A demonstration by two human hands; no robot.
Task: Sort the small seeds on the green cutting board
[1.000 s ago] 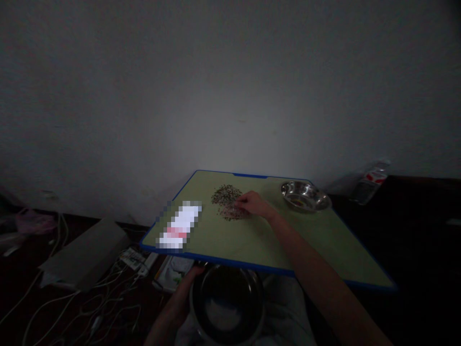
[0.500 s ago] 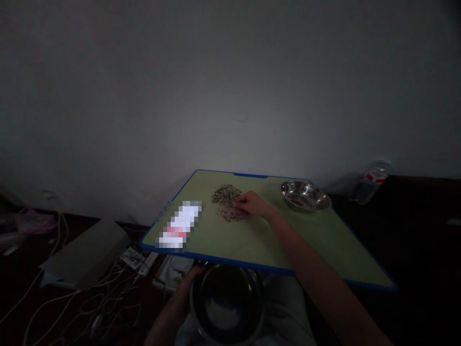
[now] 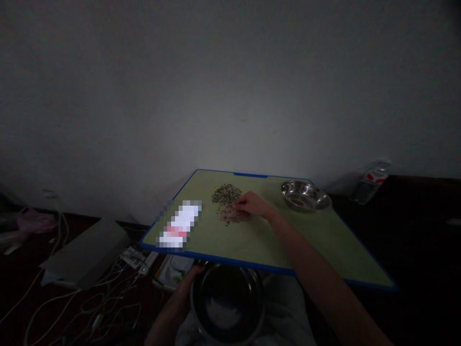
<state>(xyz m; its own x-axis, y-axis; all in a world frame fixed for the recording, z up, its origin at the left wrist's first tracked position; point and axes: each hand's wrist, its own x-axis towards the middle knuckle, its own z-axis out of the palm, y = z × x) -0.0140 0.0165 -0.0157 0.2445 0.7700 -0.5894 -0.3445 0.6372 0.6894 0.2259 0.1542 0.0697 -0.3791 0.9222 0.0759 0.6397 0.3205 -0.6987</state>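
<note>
A green board with a blue rim [image 3: 252, 240] lies in front of me in dim light. A heap of small dark grains [image 3: 226, 194] is spread on it, with a smaller patch just below. My right hand [image 3: 252, 204] rests at that patch, fingers curled and pinched together on the grains. Below the board's front edge my left hand [image 3: 190, 278] grips the rim of a large dark metal bowl [image 3: 227, 302] on my lap.
A small steel bowl [image 3: 305, 195] stands at the board's far right. A blurred white packet [image 3: 179, 224] lies at its left. A plastic bottle [image 3: 370, 180] lies at the right by the wall. Cables and a flat grey box [image 3: 84, 252] cover the floor at left.
My right hand has shifted slightly over the lower patch of grains. The left hand and the large bowl stay where they were.
</note>
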